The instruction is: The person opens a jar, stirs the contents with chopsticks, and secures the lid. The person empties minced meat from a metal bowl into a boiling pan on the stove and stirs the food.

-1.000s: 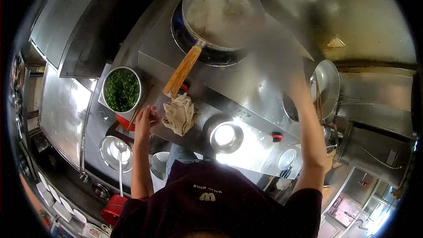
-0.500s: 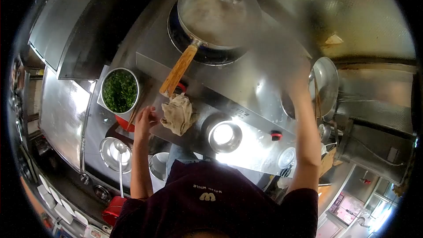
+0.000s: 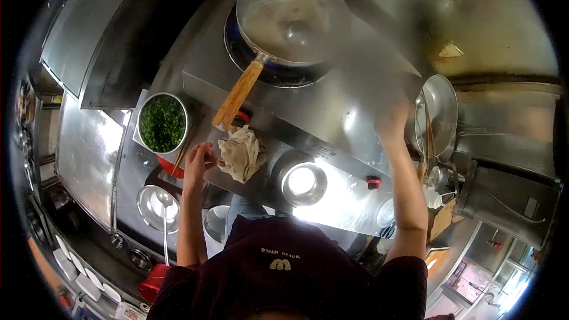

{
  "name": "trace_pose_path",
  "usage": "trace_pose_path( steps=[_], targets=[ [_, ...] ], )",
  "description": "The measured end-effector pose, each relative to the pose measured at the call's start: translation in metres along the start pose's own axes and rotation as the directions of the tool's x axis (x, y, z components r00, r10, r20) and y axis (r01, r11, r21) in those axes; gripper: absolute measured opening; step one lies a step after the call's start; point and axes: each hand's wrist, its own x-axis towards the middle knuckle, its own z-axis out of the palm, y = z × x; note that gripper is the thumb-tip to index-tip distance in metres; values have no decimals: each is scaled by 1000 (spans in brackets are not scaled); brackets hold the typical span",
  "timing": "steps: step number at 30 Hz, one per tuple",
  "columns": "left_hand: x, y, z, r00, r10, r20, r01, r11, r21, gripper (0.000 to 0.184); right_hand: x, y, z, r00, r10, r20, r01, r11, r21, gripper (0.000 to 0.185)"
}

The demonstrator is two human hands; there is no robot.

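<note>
My right hand is reached out over the stove at the right, its fingers blurred by a hazy smear. It seems to be gripping a ladle, whose round bowl sits in the cloudy liquid of the wooden-handled pan; the ladle's handle is lost in the smear. The pan stands on a burner, its wooden handle pointing toward me. Below that handle a crumpled beige cloth lies at the stove's front. Just left of the cloth, my left hand hovers with loosely bent fingers, holding nothing I can see.
Left of my left hand are a pot of chopped greens, chopsticks and a metal bowl with a spoon. A small steel bowl sits at the stove's front. Another pan rests at the right.
The ladle's bowl has moved toward me within the pan. My right hand has come slightly nearer and left. My left hand has shifted slightly right, beside the cloth.
</note>
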Motion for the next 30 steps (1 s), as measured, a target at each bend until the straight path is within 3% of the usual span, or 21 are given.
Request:
trace_pose_path(
  steps=[5, 11, 14, 18, 19, 21, 22, 23, 25, 26, 27, 28, 29, 30],
  targets=[
    [-2, 0, -2, 1000, 20, 4, -20, 1000, -20, 25, 4, 2, -2, 997, -51, -51, 47, 996, -80, 24],
    [-2, -1, -3, 1000, 13, -13, -13, 1000, -28, 25, 10, -14, -15, 959, 189, -211, -139, 963, 230, 22],
    [-1, -1, -2, 1000, 15, -19, -15, 1000, -18, 25, 12, -29, -29, 929, 238, -283, -135, 931, 339, 20],
    [0, -2, -2, 999, 34, -1, -34, 999, 4, 25, 2, -73, -55, 935, 161, -316, -31, 924, 380, 18],
    [0, -1, -1, 999, 36, 2, -36, 999, 13, 25, -2, -88, -59, 911, 218, -351, -38, 889, 456, 19],
    [6, -8, -4, 1000, 27, 0, -27, 999, -16, 29, -16, -112, -76, 906, 176, -385, -6, 914, 405, 17],
    [6, -6, -3, 1000, 26, -2, -26, 999, -22, 28, -24, -101, -95, 784, 54, -618, 177, 935, 306, 15],
    [5, -4, 0, 1000, 24, -5, -24, 999, -29, 26, -37, -102, -121, 799, -54, -599, 184, 970, 158, 22],
    [2, -6, 0, 1000, 20, 13, -18, 997, -78, 25, -71, -106, -177, 857, -352, -377, 267, 928, -260, 39],
    [8, -15, -2, 994, 107, -38, -107, 994, 3, 25, -86, -106, -200, 854, -454, -254, 328, 849, -415, 48],
    [16, -28, -5, 978, 193, -83, -186, 978, 90, 25, -86, -120, -216, 803, -596, -7, 401, 548, -733, 55],
    [14, -27, -3, 953, 279, -119, -255, 950, 181, 25, -87, -124, -216, 746, -654, 127, 433, 331, -838, 54],
    [15, -22, -7, 997, 63, 46, -64, 998, 11, 26, -90, -123, -211, 737, -671, 81, 386, 319, -865, 54],
    [8, -14, -4, 998, 52, 30, -52, 999, -7, 26, -94, -121, -204, 723, -691, 5, 320, 328, -889, 53]
  ],
)
